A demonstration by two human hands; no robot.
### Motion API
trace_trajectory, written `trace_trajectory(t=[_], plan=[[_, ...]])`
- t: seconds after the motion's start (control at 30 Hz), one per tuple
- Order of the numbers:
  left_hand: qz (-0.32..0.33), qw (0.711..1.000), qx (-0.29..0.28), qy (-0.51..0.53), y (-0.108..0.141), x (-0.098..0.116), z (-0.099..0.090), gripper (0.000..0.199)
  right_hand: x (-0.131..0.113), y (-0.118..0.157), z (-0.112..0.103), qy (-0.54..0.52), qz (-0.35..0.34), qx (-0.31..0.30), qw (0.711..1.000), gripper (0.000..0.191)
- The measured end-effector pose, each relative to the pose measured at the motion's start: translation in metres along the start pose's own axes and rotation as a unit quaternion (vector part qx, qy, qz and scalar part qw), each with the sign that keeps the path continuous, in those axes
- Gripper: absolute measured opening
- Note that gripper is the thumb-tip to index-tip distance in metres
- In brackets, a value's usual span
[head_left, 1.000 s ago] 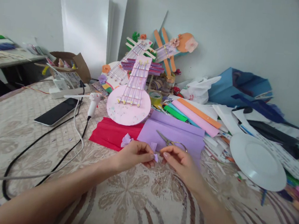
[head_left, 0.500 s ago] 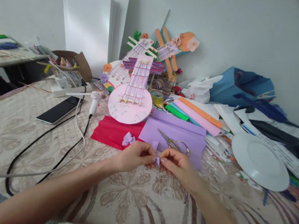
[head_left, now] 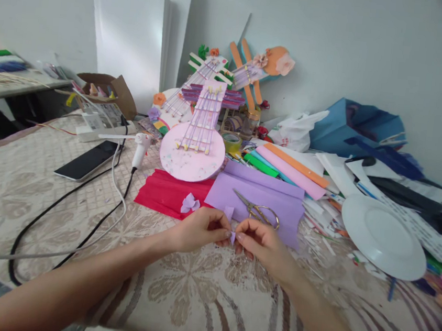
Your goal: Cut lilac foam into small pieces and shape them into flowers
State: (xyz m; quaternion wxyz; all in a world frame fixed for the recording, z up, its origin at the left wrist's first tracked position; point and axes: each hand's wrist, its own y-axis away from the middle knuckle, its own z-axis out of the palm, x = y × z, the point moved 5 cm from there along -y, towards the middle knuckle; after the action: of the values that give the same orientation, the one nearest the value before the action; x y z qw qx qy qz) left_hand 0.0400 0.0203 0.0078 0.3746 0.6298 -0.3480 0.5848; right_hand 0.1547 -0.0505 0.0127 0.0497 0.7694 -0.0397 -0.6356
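Between the fingertips of both hands is a small piece of purple crepe paper (head_left: 233,237). My left hand (head_left: 203,230) pinches its left side, and my right hand (head_left: 259,239) pinches its right side. Fingers cover most of the piece. Just behind them lies a sheet of purple crepe paper (head_left: 222,189) with gold-handled scissors (head_left: 256,209) on it. A small cut purple strip (head_left: 229,212) rests at the sheet's front edge. To the left, a purple paper flower (head_left: 190,203) sits on red crepe paper (head_left: 158,193).
A pink paper guitar (head_left: 191,165) with strings leans behind the sheets. On the left are a white glue gun (head_left: 141,152), a phone (head_left: 86,160) and looping cables (head_left: 19,242). Paper rolls (head_left: 289,170), a white plate (head_left: 383,235) and paper scraps lie on the right.
Both hands stay pinched on the small purple piece, with only slight finger movement. The view has shifted a little; the other things lie as before.
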Motion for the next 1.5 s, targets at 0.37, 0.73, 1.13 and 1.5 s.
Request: trace_trajectory(t=[0.37,0.73,1.13,1.5], plan=[[0.022,0.996,0.089,0.01,0.0,0.001,-0.008,0.02,-0.01,0.004,-0.003,0.113,-0.064,0.105,0.986,0.011],[-0.051,0.989,0.043,0.133,-0.002,-0.006,0.002,0.028,-0.014,0.007,0.006,0.177,-0.119,0.122,0.969,0.01],[-0.035,0.99,0.063,0.125,-0.002,-0.003,-0.001,0.026,-0.015,0.009,0.002,0.202,-0.127,0.165,0.957,0.009],[-0.05,0.979,0.084,0.18,-0.002,-0.006,-0.004,0.028,-0.002,0.006,-0.003,0.052,-0.064,0.144,0.986,0.01]])
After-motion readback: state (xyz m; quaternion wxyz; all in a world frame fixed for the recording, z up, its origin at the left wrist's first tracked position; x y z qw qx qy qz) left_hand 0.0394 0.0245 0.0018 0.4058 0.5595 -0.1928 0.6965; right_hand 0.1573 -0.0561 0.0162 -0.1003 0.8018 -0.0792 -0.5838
